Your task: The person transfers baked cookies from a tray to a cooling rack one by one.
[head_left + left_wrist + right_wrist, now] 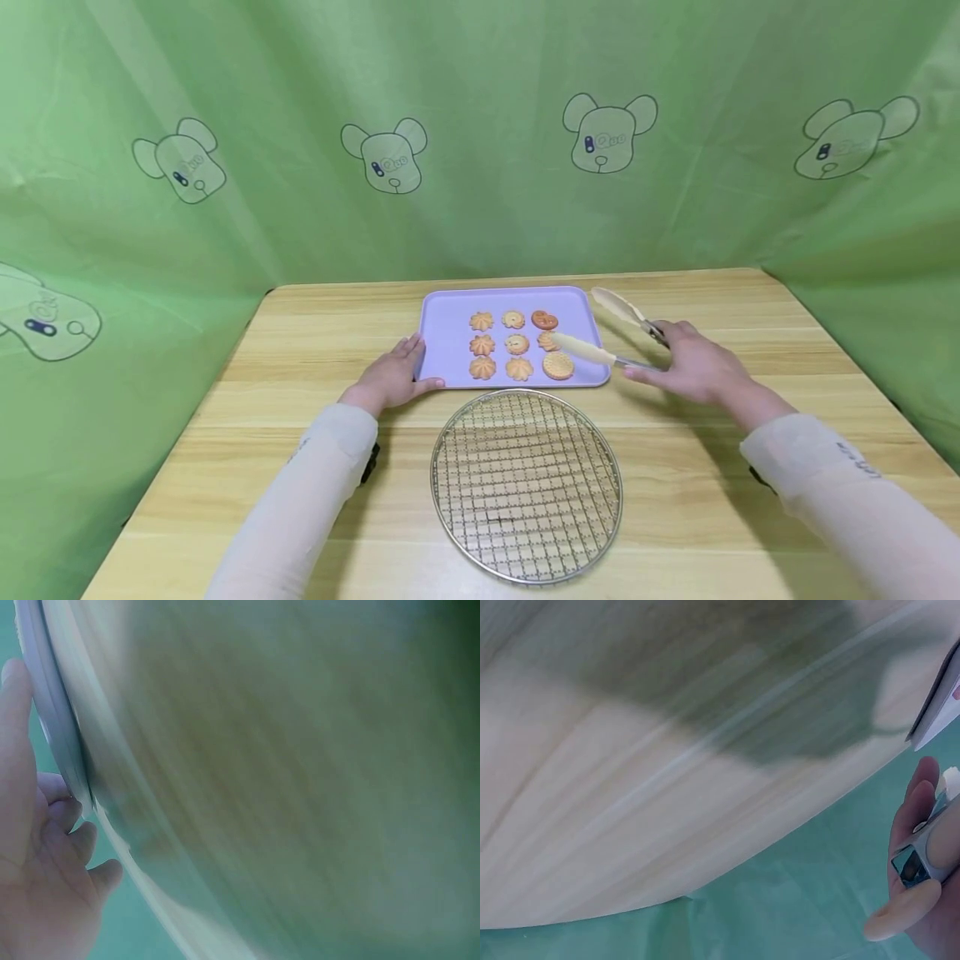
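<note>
Our right hand (693,364) grips spread tongs (588,351) at the tray's 3 o'clock side.
Our left hand (392,375) holds the purple tray (442,333) by its 8 o'clock corner; nine cookies (517,344) lie on it, at 12 o'clock from the wire rack (527,487). One tong tip is at a cookie, the other beyond the rim toward 2 o'clock. We judge this the picking-up step, calling next for both tips around one cookie.

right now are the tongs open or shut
Open: the tongs in the right hand have their tips spread apart, one over the cookies, the other by the far right corner of the tray.
</note>
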### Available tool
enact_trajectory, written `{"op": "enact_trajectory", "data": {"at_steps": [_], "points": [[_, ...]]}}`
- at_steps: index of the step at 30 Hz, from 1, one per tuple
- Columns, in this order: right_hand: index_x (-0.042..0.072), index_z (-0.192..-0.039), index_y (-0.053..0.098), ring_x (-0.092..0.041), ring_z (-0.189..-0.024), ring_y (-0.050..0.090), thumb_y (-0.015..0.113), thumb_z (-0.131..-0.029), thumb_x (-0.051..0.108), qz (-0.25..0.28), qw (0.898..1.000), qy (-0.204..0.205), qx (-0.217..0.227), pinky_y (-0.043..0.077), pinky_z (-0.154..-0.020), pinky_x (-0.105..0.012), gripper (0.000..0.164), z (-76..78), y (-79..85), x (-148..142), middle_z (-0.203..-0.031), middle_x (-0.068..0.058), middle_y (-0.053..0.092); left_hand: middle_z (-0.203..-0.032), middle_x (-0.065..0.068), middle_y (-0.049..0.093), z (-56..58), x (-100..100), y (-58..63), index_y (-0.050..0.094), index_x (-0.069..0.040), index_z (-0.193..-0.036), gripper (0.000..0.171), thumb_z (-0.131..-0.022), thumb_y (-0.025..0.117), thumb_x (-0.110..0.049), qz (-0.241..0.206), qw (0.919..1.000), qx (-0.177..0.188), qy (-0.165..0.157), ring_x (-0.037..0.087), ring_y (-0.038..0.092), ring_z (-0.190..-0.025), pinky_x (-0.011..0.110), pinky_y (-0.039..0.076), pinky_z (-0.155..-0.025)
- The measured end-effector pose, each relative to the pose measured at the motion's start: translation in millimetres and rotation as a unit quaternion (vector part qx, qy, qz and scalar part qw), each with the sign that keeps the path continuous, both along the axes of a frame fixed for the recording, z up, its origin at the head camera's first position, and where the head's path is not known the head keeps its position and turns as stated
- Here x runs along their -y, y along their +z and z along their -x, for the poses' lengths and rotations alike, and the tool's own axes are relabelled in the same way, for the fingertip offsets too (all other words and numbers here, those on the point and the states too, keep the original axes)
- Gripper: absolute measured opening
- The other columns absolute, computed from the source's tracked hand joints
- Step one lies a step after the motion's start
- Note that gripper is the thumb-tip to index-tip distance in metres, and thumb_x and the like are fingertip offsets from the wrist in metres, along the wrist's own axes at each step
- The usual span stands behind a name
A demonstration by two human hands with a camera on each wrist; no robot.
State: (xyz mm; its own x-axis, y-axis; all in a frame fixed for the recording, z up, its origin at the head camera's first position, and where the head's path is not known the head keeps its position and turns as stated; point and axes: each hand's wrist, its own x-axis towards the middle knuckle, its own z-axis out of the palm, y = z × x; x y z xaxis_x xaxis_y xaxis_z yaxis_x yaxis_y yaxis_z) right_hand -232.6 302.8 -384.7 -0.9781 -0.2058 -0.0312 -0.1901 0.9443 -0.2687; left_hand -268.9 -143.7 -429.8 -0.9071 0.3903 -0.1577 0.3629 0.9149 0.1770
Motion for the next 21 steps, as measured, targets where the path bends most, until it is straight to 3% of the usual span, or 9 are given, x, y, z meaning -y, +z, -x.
{"op": "enact_trajectory", "data": {"at_steps": [8, 14, 21], "points": [[-0.003, -0.146, 0.029, -0.05, -0.108, 0.051, 0.053, -0.075, 0.078, -0.026, 0.999, 0.032, -0.021, 0.046, -0.077, -0.066, 0.11, -4.5, 11.2, 6.5, -0.135, -0.032, 0.04, -0.157, 0.014, 0.009, -1.9, 0.3, 2.3, 0.016, 0.002, -0.15, 0.092, -0.091, 0.045, -0.063, -0.011, 0.9999, 0.003, 0.005, 0.031, 0.011, -0.143, 0.041, 0.013, -0.116], [-0.003, -0.143, 0.036, -0.034, -0.089, 0.06, 0.055, -0.075, 0.077, -0.042, 0.997, 0.056, -0.028, 0.051, -0.071, -0.058, 0.106, -5.1, 20.0, 6.9, -0.127, -0.027, 0.05, -0.157, 0.014, 0.009, -2.1, 0.6, 1.9, 0.016, 0.002, -0.15, 0.093, -0.091, 0.044, -0.063, -0.008, 1.0, -0.002, 0.003, 0.031, 0.011, -0.143, 0.041, 0.014, -0.116], [-0.004, -0.135, 0.049, -0.04, -0.092, 0.061, 0.064, -0.077, 0.068, -0.059, 0.993, 0.09, -0.041, 0.051, -0.073, -0.059, 0.093, -2.5, 24.2, 5.0, -0.119, -0.027, 0.056, -0.157, 0.014, 0.009, -1.2, 0.1, 1.3, 0.015, 0.002, -0.15, 0.092, -0.091, 0.045, -0.063, -0.01, 0.9999, -0.001, 0.003, 0.031, 0.01, -0.143, 0.041, 0.013, -0.116]]}}
